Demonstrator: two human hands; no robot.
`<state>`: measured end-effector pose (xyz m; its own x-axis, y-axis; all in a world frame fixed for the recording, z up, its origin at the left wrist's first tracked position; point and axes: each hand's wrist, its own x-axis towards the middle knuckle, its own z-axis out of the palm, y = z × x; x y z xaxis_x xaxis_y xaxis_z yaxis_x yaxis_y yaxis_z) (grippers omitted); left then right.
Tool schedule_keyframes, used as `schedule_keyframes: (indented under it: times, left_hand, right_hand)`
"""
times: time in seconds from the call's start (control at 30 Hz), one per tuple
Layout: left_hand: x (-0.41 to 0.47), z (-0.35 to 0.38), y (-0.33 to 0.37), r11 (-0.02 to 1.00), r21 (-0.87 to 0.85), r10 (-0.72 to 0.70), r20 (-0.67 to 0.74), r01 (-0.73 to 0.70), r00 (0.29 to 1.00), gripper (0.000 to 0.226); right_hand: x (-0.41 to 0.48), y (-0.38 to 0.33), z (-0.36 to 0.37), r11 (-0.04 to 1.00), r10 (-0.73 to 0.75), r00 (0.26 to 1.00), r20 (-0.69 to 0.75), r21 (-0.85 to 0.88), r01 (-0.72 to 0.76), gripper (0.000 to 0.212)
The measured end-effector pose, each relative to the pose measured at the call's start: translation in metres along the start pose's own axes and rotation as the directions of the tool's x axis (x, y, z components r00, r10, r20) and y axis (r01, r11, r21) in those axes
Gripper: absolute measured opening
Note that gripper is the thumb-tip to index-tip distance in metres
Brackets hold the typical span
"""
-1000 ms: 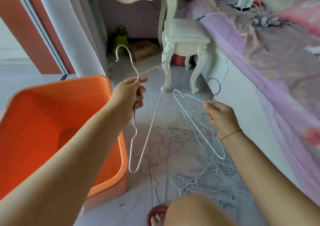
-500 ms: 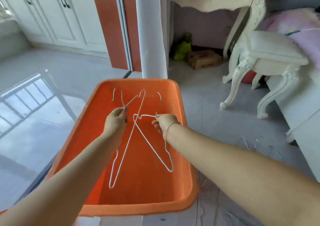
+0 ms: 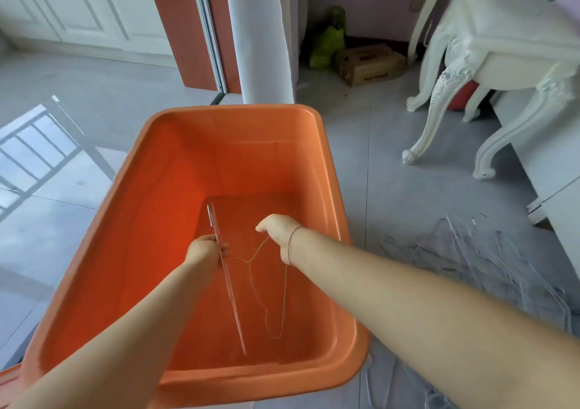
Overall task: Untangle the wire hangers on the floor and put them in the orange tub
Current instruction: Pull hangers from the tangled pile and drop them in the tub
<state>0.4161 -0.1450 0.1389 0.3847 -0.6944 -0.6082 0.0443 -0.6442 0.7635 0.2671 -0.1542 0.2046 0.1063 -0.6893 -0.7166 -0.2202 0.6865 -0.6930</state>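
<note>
Both hands low inside the orange tub (image 3: 157, 170). Left hand (image 3: 204, 251) clamped on one hanger (image 3: 230, 295); right hand (image 3: 277, 228) closed on a second hanger (image 3: 284, 286), grip partly hidden. Risk: the two wires cross between the hands, so releasing together may re-hook them. Tangled pile (image 3: 464, 261) remains on the floor right of the right arm.
</note>
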Motion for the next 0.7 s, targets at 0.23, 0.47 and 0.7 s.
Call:
schedule_keyframes:
  times: [0.23,0.47,0.7]
  left_hand:
    - [-0.03,0.02,0.024,0.988,0.062,0.118,0.264,-0.139,0.957,0.021]
    - [-0.084,0.118,0.068,0.877,0.126,0.428,0.229,-0.463,0.874,0.034]
    - [-0.195,0.274,0.062,0.632,0.057,0.668,0.467,-0.773,0.58,0.023]
  right_hand:
    - [-0.06,-0.003,-0.131,0.851,-0.332,0.942,0.045,0.446,0.278,0.024]
    - [-0.104,0.14,-0.31,0.731,-0.124,0.859,-0.497,0.54,0.418,0.02]
    - [-0.088,0.329,-0.351,0.989,0.136,0.705,-0.696,0.052,-0.14,0.04]
